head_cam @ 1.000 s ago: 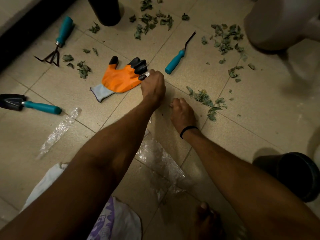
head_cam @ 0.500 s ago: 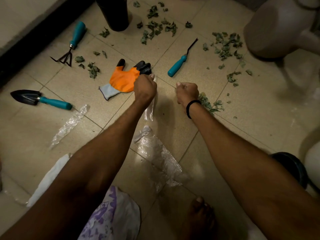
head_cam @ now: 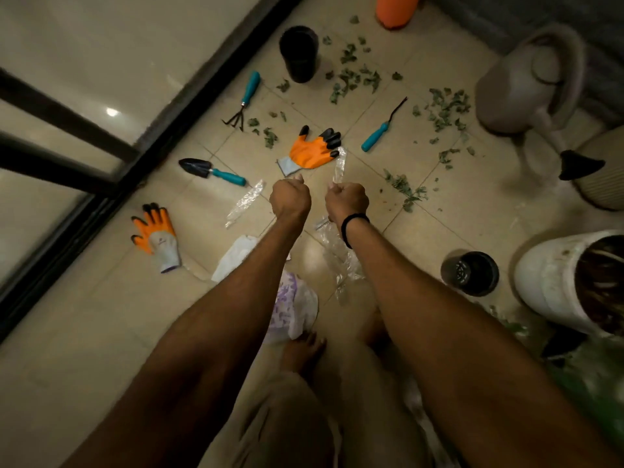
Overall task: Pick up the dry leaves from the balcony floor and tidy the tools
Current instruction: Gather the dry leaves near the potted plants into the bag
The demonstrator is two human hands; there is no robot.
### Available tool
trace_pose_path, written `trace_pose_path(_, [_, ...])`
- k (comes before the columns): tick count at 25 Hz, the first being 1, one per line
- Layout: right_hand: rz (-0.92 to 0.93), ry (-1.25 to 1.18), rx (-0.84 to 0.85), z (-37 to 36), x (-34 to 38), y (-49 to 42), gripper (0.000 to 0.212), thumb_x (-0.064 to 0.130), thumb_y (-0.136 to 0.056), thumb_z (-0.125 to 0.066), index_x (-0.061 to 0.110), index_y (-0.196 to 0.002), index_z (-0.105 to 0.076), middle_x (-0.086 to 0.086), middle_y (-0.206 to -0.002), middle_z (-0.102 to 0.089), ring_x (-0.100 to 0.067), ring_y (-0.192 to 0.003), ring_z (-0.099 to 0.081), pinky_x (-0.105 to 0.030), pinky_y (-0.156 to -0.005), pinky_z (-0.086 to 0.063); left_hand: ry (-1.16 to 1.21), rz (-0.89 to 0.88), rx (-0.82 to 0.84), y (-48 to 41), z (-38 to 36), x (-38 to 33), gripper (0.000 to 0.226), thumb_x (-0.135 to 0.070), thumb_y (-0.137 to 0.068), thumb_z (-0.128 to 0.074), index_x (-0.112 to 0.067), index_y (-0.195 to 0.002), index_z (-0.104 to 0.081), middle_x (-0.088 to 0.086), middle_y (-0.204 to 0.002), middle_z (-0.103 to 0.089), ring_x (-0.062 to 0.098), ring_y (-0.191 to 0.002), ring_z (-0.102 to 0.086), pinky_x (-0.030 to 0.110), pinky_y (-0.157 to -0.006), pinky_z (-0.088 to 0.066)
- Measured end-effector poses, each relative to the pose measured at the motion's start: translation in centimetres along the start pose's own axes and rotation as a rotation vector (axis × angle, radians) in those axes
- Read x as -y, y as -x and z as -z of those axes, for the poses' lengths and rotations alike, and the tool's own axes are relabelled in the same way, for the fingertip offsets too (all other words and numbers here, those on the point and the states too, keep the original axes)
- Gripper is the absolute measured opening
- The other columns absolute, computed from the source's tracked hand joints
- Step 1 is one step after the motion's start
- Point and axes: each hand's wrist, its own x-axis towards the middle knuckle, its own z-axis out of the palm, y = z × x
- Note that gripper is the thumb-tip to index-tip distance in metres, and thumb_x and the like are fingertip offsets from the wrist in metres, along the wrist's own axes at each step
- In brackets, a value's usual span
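Observation:
Dry green leaves lie in patches on the tiled floor, one patch (head_cam: 405, 190) just right of my hands and others (head_cam: 446, 110) (head_cam: 355, 73) farther off. My right hand (head_cam: 346, 201) grips a crumpled clear plastic bag (head_cam: 338, 167), which sticks up above the fist and hangs below the wrist. My left hand (head_cam: 290, 198) is a closed fist beside it with nothing visible in it. Teal-handled tools lie ahead: a trowel (head_cam: 216, 171), a hand rake (head_cam: 248, 96) and a weeder (head_cam: 381, 133). One orange glove (head_cam: 312, 151) lies ahead, another (head_cam: 157, 236) to the left.
A black pot (head_cam: 299, 57) stands at the back and a grey watering can (head_cam: 526, 82) at the right. Another black pot (head_cam: 471, 272) and a white bucket (head_cam: 553, 282) stand near right. A plastic strip (head_cam: 244, 204) and a white printed bag (head_cam: 294, 298) lie nearby. The door frame (head_cam: 135, 146) runs along the left.
Both hands rose off the floor as the view pulled up and back. The clear plastic, first in my left hand, is now in my right fist.

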Motion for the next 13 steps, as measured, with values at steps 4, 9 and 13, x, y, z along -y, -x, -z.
trace_pose_path(4, [-0.005, -0.008, 0.057, 1.2, 6.5, 12.2, 0.038, 0.026, -0.092, -0.056, 0.013, -0.057, -0.059, -0.008, -0.07, -0.066, -0.035, -0.077, -0.068, -0.047, -0.076, -0.059, 0.08, 0.122, -0.046, 6.6, 10.9, -1.7, 0.045, -0.04, -0.099, -0.049, 0.001, -0.099, -0.067, 0.02, -0.1, -0.072, 0.039, -0.094, -0.069, 0.049, -0.081, -0.059])
trace_pose_path(9, [0.073, 0.033, 0.175, -2.5, 10.4, 24.3, 0.026, 0.027, -0.093, -0.057, 0.015, -0.072, -0.065, -0.005, -0.074, -0.063, -0.032, -0.081, -0.067, -0.045, -0.08, -0.058, 0.273, 0.196, -0.108, 13.7, 23.4, -2.2, 0.041, -0.033, -0.105, -0.046, 0.003, -0.109, -0.065, 0.015, -0.112, -0.07, 0.033, -0.097, -0.066, 0.038, -0.082, -0.055])
trace_pose_path(13, [0.104, 0.09, 0.26, -7.4, 10.3, 31.3, 0.033, 0.026, -0.09, -0.058, 0.013, -0.059, -0.062, -0.008, -0.072, -0.066, -0.035, -0.081, -0.068, -0.047, -0.077, -0.058, 0.413, 0.24, -0.233, 14.4, 31.3, 4.0, 0.051, -0.031, -0.103, -0.048, -0.012, -0.15, -0.041, 0.002, -0.148, -0.044, 0.021, -0.139, -0.04, 0.028, -0.111, -0.031])
